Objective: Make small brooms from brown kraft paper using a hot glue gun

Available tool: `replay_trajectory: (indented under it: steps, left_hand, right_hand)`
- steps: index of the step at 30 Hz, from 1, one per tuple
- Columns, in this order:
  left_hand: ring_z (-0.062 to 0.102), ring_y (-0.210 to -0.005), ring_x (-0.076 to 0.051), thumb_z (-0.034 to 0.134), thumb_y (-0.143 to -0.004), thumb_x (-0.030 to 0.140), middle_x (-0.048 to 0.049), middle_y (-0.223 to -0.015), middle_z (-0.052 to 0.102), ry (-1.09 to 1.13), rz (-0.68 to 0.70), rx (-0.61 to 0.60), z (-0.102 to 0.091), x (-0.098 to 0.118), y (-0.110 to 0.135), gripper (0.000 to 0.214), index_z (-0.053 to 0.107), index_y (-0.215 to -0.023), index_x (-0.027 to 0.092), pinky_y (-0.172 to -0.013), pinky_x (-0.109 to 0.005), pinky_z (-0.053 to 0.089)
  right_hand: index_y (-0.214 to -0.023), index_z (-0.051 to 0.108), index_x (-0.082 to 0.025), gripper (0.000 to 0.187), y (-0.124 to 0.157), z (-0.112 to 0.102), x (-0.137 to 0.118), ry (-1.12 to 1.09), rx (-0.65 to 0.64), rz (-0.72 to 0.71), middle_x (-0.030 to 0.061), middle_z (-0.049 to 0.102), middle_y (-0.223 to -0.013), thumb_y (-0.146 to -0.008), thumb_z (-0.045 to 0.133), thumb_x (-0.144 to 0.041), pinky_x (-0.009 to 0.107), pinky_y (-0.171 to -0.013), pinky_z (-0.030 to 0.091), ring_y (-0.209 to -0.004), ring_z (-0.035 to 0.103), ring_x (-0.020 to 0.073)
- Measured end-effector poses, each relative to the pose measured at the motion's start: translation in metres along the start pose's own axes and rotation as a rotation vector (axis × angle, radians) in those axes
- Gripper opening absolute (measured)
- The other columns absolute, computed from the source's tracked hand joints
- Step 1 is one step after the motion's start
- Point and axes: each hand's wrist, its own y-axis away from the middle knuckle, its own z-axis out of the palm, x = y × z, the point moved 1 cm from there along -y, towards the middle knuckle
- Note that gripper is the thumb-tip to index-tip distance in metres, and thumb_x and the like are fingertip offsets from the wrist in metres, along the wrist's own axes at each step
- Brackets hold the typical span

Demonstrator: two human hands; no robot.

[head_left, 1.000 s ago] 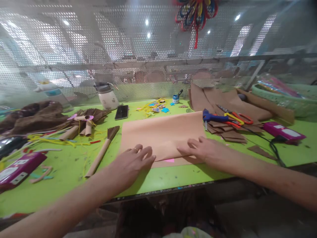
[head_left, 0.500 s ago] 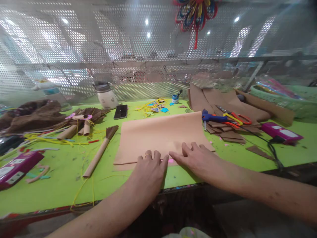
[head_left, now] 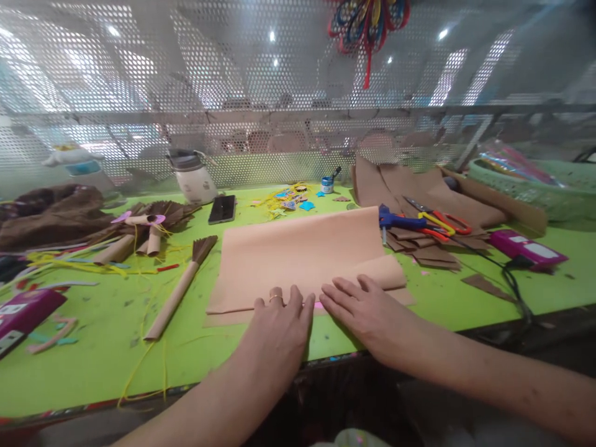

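Observation:
A light brown sheet of paper [head_left: 288,254] lies folded over on the green table, its upper layer bulging up softly. A strip of the lower layer shows along the near edge. My left hand [head_left: 282,323] rests on that near edge, fingers extended and a ring on one of them. To its right, my right hand [head_left: 363,313] lies with fingers stretched over the paper near the same edge, beside a raised curl at the right side. A bit of pink shows between the two hands.
Left lies a rolled paper tube with a fringed end [head_left: 174,298]; behind it are a phone [head_left: 222,209] and a white jug [head_left: 192,180]. Right are a blue glue gun [head_left: 395,218], scissors [head_left: 447,222], brown paper [head_left: 419,186] and a purple power strip [head_left: 528,251]. Perforated metal [head_left: 261,136] stands behind.
My right hand has shifted slightly down, its fingers now flatter and more extended. The paper's right side now curls up beside it. My left hand stays at the near edge.

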Motion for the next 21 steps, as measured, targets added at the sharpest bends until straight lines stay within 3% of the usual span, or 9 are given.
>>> replay_trajectory:
  steps: [8, 21]
  left_hand:
    - [0.06, -0.089, -0.035, 0.048, -0.084, 0.014, -0.0211, -0.12, 0.055, -0.033, 0.004, -0.021, 0.002, 0.003, 0.001, 0.049, 0.047, -0.133, 0.017, -0.062, -0.048, 0.052]
    - [0.06, -0.098, -0.038, 0.047, -0.084, 0.01, -0.0191, -0.129, 0.053, -0.065, -0.012, -0.019, 0.009, 0.003, 0.003, 0.054, 0.046, -0.137, 0.02, -0.068, -0.051, 0.053]
  right_hand:
    - [-0.143, 0.034, -0.014, 0.061, 0.007, 0.005, 0.011, -0.216, -0.025, 0.035, 0.0138, 0.041, -0.146, -0.082, 0.041, -0.012, 0.055, -0.1, 0.031, -0.131, 0.034, 0.0311]
    - [-0.144, 0.034, -0.024, 0.061, 0.011, 0.007, 0.014, -0.357, -0.013, 0.11, 0.0052, 0.039, -0.148, -0.084, 0.041, -0.011, 0.05, -0.109, 0.022, -0.135, 0.029, 0.0239]
